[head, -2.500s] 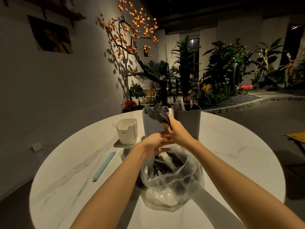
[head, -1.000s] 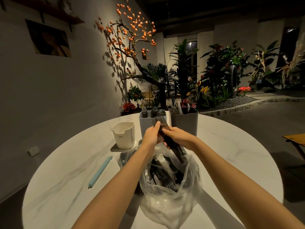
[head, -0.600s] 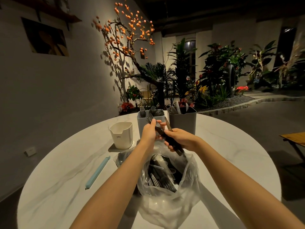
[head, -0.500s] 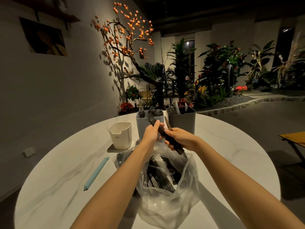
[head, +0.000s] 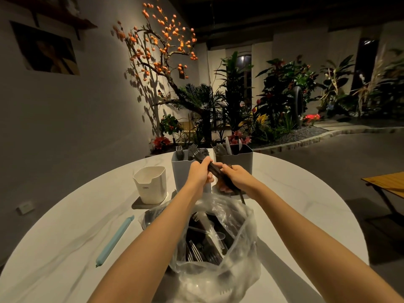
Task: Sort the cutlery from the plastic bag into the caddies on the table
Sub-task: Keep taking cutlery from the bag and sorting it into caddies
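- Both hands share a dark bundle of cutlery [head: 215, 170] above the bag [head: 220, 241]. The left hand [head: 200, 172] is curled round its upper part; the right hand [head: 237, 177] is curled round the lower handles, which stick out below it.
- The bundle's top ends lie at the rim of the light grey caddy [head: 182, 169], which already holds several forks. It looks like the handful is being dropped in there, but neither grip has let go.
- The dark grey caddy [head: 237, 159] beside it also holds a few pieces; what kind is too dim to tell.
- The white caddy [head: 150, 184], on the left, shows nothing inside from this angle.
- Plenty is left: the bag stands open on the bench [head: 65, 237] with a dense heap of dark and clear pieces inside.
- My estimate: somewhere short of halfway, with many more handfuls to go.
- A pale blue stick [head: 114, 240] lies on the bench left of the bag, untouched.
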`<state>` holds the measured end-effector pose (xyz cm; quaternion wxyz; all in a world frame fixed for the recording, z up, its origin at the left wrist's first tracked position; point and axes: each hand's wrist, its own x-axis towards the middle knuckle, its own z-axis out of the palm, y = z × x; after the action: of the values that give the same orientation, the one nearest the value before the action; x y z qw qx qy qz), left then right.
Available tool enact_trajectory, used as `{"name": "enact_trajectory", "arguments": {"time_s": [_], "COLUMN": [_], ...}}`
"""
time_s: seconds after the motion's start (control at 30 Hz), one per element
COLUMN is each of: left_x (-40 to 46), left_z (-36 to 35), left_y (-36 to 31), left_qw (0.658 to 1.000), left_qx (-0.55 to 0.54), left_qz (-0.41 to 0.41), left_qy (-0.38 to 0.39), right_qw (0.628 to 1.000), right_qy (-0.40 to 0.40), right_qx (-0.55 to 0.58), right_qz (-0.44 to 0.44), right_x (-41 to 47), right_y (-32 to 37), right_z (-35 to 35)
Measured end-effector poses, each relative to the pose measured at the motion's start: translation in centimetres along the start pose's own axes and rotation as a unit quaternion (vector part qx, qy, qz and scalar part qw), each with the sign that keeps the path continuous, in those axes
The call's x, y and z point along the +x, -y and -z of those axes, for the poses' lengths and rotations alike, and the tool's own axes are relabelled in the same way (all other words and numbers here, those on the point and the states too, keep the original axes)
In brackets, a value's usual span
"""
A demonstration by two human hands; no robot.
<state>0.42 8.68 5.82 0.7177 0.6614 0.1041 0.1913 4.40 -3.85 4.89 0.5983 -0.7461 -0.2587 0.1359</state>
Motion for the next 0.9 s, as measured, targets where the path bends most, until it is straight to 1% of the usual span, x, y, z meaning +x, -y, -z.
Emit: {"name": "enact_trajectory", "arguments": {"time_s": [0.13, 0.23, 0.33, 0.4, 0.53, 0.67, 0.9], "left_x": [1.0, 1.7, 2.3, 2.5, 2.1, 2.2, 2.7], "left_z": [-0.7, -1.1, -1.6, -1.8, -2.0, -1.7, -1.4], "left_y": [-1.3, -1.7, -1.8, -1.8, -2.1, -2.4, -2.5], "left_qw": [0.99, 0.981, 0.98, 0.982, 0.981, 0.976, 0.979], "left_qx": [-0.102, -0.144, -0.134, -0.126, -0.12, -0.111, -0.06], "left_qz": [-0.041, -0.069, -0.081, -0.073, -0.095, -0.109, -0.106], "left_qy": [-0.086, -0.111, -0.12, -0.12, -0.121, -0.15, -0.166], "right_qw": [0.992, 0.987, 0.986, 0.98, 0.954, 0.912, 0.876], "right_qy": [-0.125, -0.158, -0.166, -0.195, -0.289, -0.389, -0.439], "right_qx": [-0.024, 0.005, -0.003, -0.033, -0.046, -0.099, -0.029], "right_qz": [-0.018, -0.027, -0.011, 0.019, 0.071, 0.083, 0.198], "right_x": [1.5, 1.9, 2.1, 2.6, 3.2, 3.4, 4.8], "right_y": [-0.2, -0.4, -0.7, -0.7, 0.4, 2.0, 2.9], "right_z": [1.1, 2.1, 2.7, 2.9, 2.9, 3.1, 3.1]}}
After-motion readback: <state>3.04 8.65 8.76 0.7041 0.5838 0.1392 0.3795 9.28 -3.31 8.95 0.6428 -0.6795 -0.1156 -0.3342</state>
